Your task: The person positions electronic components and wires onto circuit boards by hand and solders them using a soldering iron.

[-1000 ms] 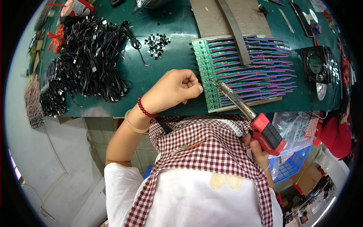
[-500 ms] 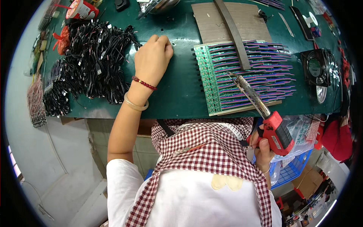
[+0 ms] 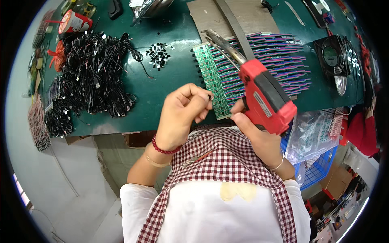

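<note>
My left hand [image 3: 184,111] is closed in a pinch at the left front corner of the green circuit boards [image 3: 216,87]. Between its thumb and fingertips shows a tiny black connector [image 3: 211,97]. My right hand [image 3: 259,139] grips a red and black soldering gun [image 3: 269,95], whose metal barrel points up and left over the boards. Red, blue and black wires [image 3: 283,67] run to the right from the row of boards. A loose pile of small black connectors [image 3: 159,55] lies on the green table, left of the boards.
A metal bar [image 3: 235,26] lies across a brown board [image 3: 198,18] and the wires. Bundled black cables [image 3: 93,77] heap up at the left, near a red cup [image 3: 75,22]. A black fan [image 3: 332,56] stands at the right; a blue basket [image 3: 320,170] sits below the table edge.
My left hand has drawn back from the connector pile toward the boards' near corner, a connector now in its pinch. My right hand has raised the soldering gun leftward over the boards.
</note>
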Tool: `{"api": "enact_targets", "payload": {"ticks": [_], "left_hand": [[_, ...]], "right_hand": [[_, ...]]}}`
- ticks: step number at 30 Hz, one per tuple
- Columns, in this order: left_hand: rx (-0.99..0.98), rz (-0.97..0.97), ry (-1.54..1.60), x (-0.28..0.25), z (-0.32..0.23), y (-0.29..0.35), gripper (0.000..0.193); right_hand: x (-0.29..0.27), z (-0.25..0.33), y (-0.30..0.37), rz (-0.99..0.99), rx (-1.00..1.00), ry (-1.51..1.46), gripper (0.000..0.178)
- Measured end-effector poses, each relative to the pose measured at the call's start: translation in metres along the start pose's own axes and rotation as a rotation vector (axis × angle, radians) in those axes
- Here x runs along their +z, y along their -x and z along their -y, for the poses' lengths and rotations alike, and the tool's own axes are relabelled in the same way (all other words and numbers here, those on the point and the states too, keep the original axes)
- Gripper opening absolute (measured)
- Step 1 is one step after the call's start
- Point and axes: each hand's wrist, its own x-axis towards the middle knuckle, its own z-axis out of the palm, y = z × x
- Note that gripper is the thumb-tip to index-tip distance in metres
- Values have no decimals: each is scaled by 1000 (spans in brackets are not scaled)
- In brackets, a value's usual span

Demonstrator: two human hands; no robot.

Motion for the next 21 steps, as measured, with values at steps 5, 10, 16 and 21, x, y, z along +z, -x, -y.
{"api": "enact_targets", "payload": {"ticks": [5,10,16,21], "left_hand": [[55,-23,59,23,19,29,7],[146,27,-295,15,22,30,9],[-22,90,-391,-7,16,8,5],[-101,158,-464,-26,14,-20,11]], "right_hand": [[5,-10,-3,13,-7,-130,28],[4,-19,3,-44,-167,63,31],[-4,-22,9,-27,13,-37,28],[-35,-34,33,-29,-148,138,21]]}}
